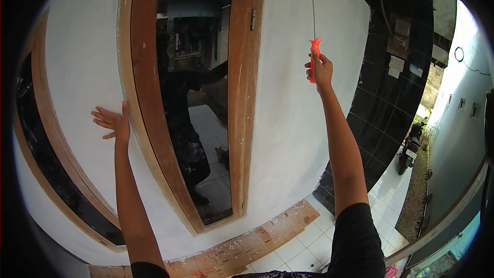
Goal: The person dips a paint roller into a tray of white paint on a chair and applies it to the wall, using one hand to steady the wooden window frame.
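My right hand [321, 69] is raised and wrapped round the orange handle of a paint roller [316, 45]. Its thin metal rod runs up along the white wall [288, 108], and the roller's head lies beyond the top of the view. On the left, my left hand [114, 122] is open with fingers spread, holding nothing. It appears to rest on the wall right beside the wooden frame [144, 72] of a tall dark glass pane [193, 87].
A second wood-framed window [56, 139] is at the left. Black tiles [378, 108] cover the wall's right part. Paint-spotted cardboard [252, 244] lies along the wall's foot, on white floor tiles [293, 252]. A motorbike [409, 152] stands farther off at the right.
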### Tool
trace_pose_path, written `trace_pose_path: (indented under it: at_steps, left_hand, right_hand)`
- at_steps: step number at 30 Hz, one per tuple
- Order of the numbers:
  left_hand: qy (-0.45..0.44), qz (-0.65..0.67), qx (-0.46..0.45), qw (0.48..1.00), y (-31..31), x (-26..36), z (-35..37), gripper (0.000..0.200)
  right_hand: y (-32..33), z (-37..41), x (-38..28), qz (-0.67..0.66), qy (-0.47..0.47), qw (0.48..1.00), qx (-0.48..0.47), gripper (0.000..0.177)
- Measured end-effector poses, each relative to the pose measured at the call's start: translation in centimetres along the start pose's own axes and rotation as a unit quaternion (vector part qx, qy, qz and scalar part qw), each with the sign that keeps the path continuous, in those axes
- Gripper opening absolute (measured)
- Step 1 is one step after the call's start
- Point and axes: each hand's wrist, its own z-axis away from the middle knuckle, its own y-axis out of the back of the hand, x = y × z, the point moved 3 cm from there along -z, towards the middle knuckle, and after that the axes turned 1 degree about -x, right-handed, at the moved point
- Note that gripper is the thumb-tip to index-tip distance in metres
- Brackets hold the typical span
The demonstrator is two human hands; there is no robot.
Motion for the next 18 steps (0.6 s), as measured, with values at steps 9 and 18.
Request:
trace_pose_path:
  at_steps: [9, 18]
  left_hand:
    - [0.004, 0.004, 0.000, 1.000, 0.0, 0.2, 0.1, 0.130]
    - [-0.016, 0.014, 0.013, 1.000, -0.2, -0.9, -0.4, 0.128]
  right_hand:
    - [0.7, 6.5, 6.1, -0.008, -0.034, 0.999, 0.010, 0.043]
    - [2.0, -3.1, -0.5, -0.011, -0.013, 1.000, 0.009, 0.038]
